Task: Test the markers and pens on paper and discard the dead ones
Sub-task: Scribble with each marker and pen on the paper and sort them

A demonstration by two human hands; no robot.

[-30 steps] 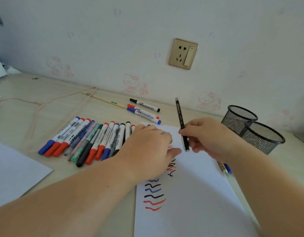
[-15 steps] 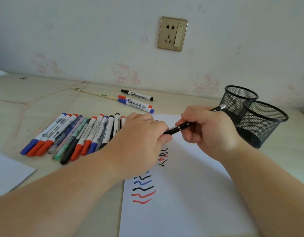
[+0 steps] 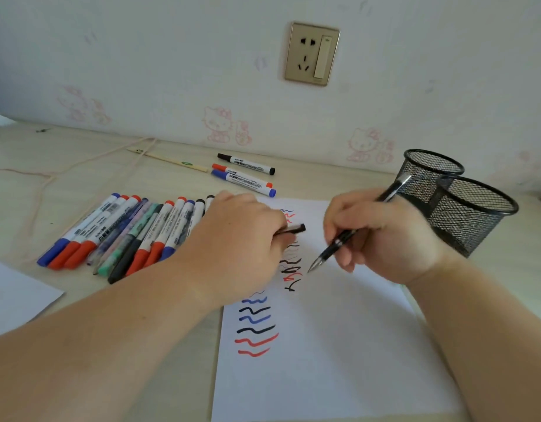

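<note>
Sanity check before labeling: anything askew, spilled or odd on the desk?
Nothing spilled or damaged. Mildly odd: both mesh cups look empty while every marker lies loose on the desk, and three whiteboard markers sit apart by the wall. The right hand holds the pen over the paper.

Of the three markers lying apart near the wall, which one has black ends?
The marker closest to the wall. Both its ends are black, while the two markers lying just in front of it have red and blue ends.

Home desk, cartoon-cat wallpaper (image 3: 223, 124)
</note>
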